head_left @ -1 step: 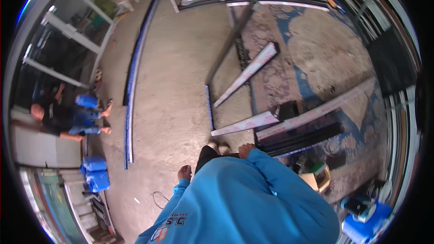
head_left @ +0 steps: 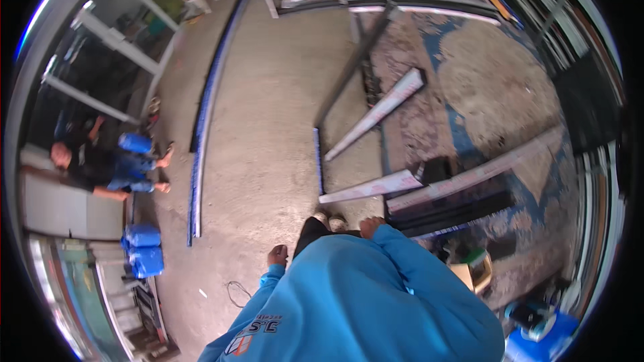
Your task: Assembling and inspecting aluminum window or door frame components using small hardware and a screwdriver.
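The undersides and most fingertips of the left hand (head_left: 277, 255) and right hand (head_left: 371, 227) are hidden. Each grip looks curled, but I cannot tell whether the fingers meet or clamp on anything. The blue shirt (head_left: 376, 302) covers most of the legs, leaving the shoes (head_left: 337, 222) partly in sight.

Nearest the right hand, ahead of it on the floor, lies the short pale bar (head_left: 369, 188); the dark pieces by its wide end are hard to make out. Just right of it, the long pale bar (head_left: 476, 171) and dark bars (head_left: 449, 213) reach over the carpet (head_left: 496, 87). Farther ahead, the slanted pale bar (head_left: 376, 114) and grey bar (head_left: 355, 64) stand in the way.

A thin wire (head_left: 236, 293) lies near the left hand. Well to the left are blue jugs (head_left: 144, 255) and another person (head_left: 94, 164). The dark rim cuts off the blue bag (head_left: 543, 342) at lower right.
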`<action>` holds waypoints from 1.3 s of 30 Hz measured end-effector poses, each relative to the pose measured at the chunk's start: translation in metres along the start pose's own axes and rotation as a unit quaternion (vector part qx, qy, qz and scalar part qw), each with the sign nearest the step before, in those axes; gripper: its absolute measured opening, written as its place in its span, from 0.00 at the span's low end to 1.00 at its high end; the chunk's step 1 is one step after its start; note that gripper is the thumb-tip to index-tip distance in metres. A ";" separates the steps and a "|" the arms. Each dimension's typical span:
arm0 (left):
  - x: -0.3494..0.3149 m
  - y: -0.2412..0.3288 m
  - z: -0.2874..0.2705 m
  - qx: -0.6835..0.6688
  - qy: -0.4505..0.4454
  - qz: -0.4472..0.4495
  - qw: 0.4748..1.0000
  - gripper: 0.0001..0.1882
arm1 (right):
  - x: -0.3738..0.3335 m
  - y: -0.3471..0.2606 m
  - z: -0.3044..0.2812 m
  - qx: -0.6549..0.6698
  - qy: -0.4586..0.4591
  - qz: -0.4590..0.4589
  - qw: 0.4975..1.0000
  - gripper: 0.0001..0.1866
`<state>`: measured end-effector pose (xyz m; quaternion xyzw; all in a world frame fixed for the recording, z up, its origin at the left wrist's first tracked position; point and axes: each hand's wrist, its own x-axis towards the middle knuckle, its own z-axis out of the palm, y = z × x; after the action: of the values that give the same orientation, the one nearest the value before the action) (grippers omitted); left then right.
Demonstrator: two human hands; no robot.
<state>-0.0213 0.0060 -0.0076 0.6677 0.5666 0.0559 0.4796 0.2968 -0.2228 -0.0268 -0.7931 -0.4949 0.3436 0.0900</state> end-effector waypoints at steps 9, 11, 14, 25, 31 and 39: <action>0.004 0.023 0.015 0.061 -0.050 -0.114 0.990 0.24 | 0.018 0.042 0.052 -0.114 -0.002 0.027 0.993 0.13; -0.001 0.035 0.017 0.084 -0.047 -0.095 0.991 0.27 | 0.021 0.054 0.063 -0.117 -0.034 0.045 0.991 0.15; -0.010 0.044 0.009 0.079 -0.042 -0.137 0.987 0.27 | 0.023 0.027 0.019 -0.116 -0.158 0.068 0.978 0.24; -0.001 0.026 0.014 0.110 -0.012 -0.127 0.986 0.27 | 0.026 0.025 0.015 -0.164 -0.117 0.051 0.978 0.21; 0.003 0.020 0.021 0.121 -0.040 -0.140 0.982 0.27 | 0.026 0.027 0.014 -0.165 -0.136 0.070 0.974 0.20; 0.011 -0.001 0.023 0.081 -0.062 -0.159 0.982 0.27 | 0.024 0.028 0.005 -0.143 -0.166 0.097 0.971 0.20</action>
<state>-0.0038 0.0016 -0.0254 0.6078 0.6371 -0.1085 0.4614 0.3207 -0.2176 -0.0546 -0.7739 -0.4675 0.4029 -0.1418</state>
